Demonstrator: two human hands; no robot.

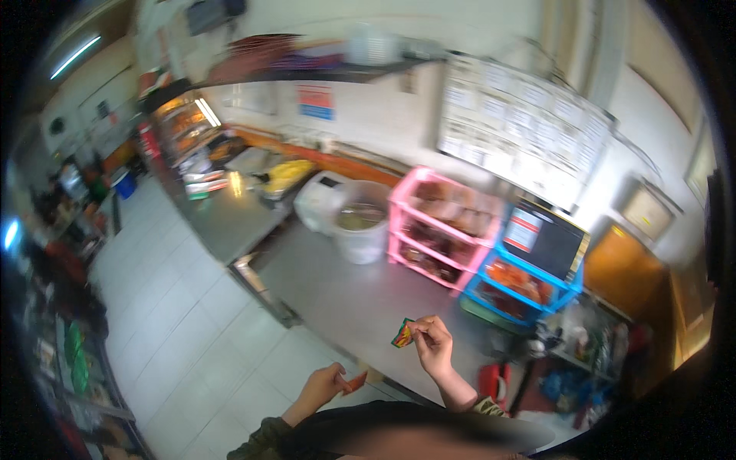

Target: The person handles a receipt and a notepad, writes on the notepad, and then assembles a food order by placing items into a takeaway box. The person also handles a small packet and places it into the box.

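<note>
My right hand [434, 346] is raised over the front edge of the steel counter. Between its thumb and fingers it pinches a small sachet [402, 333], coloured green, yellow and red. Lower and to the left, my left hand [323, 386] is closed on a small orange-red piece [354, 382], which sticks out past the fingertips. Blur keeps me from telling what kind of thing it is. The two hands are apart.
On the counter [318, 268] stand a pink tiered rack [395, 222] of packets, a blue rack [567, 295], a white bucket [362, 244] and a white appliance [313, 205]. A lit display case [184, 126] is farther left. Tiled floor [184, 307] runs along the counter.
</note>
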